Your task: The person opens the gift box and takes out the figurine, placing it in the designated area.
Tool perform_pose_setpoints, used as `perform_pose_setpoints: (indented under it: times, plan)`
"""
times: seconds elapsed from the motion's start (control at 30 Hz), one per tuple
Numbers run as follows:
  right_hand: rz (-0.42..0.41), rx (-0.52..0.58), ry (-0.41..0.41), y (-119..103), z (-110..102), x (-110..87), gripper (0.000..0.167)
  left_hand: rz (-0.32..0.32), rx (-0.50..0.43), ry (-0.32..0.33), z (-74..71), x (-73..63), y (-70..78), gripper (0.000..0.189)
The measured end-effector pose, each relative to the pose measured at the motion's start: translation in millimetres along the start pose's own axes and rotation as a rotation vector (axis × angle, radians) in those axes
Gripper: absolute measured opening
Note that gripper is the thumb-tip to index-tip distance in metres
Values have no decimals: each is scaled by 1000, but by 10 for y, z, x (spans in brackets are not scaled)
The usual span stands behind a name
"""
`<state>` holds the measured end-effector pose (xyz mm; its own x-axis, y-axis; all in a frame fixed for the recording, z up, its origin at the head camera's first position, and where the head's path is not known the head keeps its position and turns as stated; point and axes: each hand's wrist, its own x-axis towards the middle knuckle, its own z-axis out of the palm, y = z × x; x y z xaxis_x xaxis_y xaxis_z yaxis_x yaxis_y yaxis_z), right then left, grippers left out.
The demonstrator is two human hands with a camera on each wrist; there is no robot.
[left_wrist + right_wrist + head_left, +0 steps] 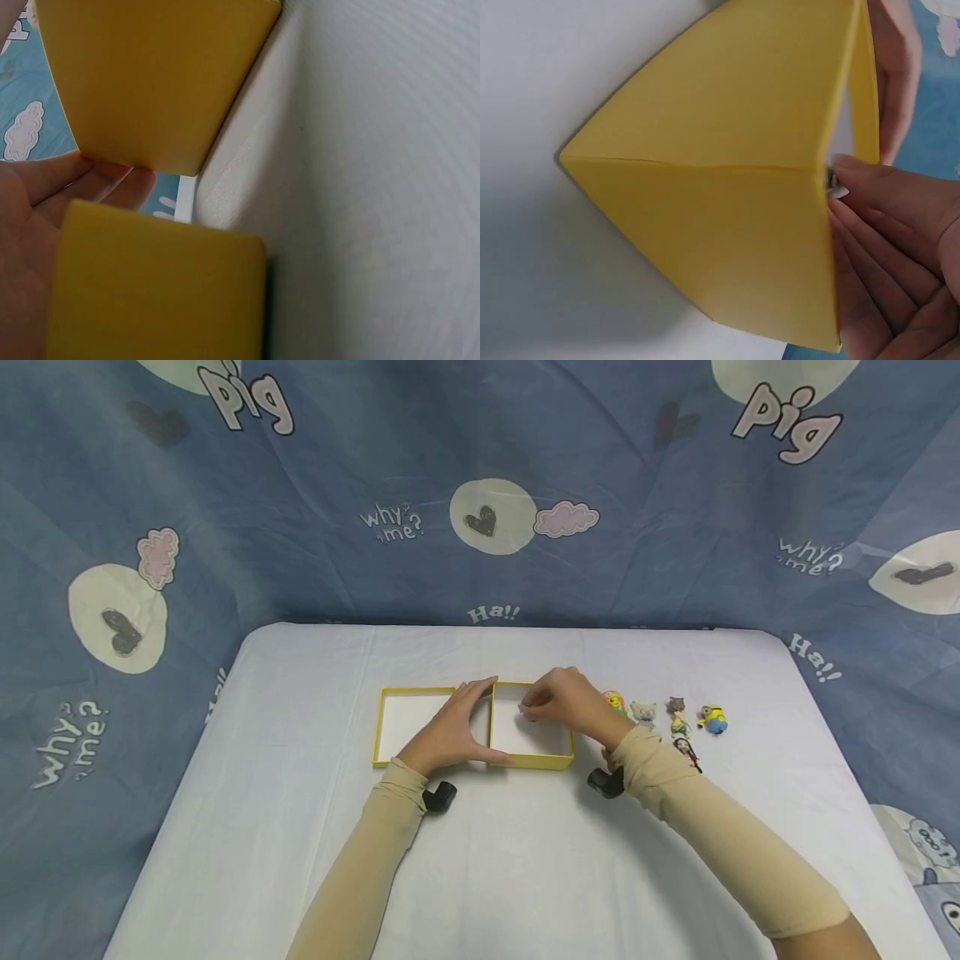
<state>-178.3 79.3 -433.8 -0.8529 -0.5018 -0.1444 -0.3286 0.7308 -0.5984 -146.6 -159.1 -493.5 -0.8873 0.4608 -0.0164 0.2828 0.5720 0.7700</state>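
Note:
My left hand (pixel 453 727) spans the left wall of a shallow yellow box (pixel 531 762) with a white inside, holding it with the thumb at the near corner and fingertips at the far corner. In the left wrist view, those fingers (pixel 139 184) touch the box's yellow wall (pixel 150 82). My right hand (pixel 562 700) reaches over the same box from the right. Between its thumb and fingers it pinches a small grey-and-white thing (pixel 835 184), mostly hidden by the fingers, right at the box's opening.
A second shallow yellow-rimmed box part (pixel 377 727) lies to the left, partly behind my left hand. Right of the boxes are several small figures: a minion (pixel 714 719), a grey-headed figure (pixel 677 717), a grey cat-like one (pixel 643 712) and a dark-haired doll (pixel 686 752) beside my sleeve.

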Motion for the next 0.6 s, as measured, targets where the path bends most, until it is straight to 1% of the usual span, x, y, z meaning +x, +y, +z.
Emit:
perform_pose_setpoints:
  times: [0.23, 0.37, 0.5, 0.6]
  plan:
    - [78, 228, -36, 54, -98, -79, 21, -8, 10, 5, 6, 6, 17, 132]
    - [112, 331, -48, 91, -137, -131, 24, -19, 8, 2, 2, -2, 22, 132]
    - [141, 407, -46, 136, -151, -174, 27, -28, 11, -5, 0, -8, 28, 131]
    - [161, 443, -40, 174, -163, -204, 27, -30, 17, -5, 5, -3, 25, 130]
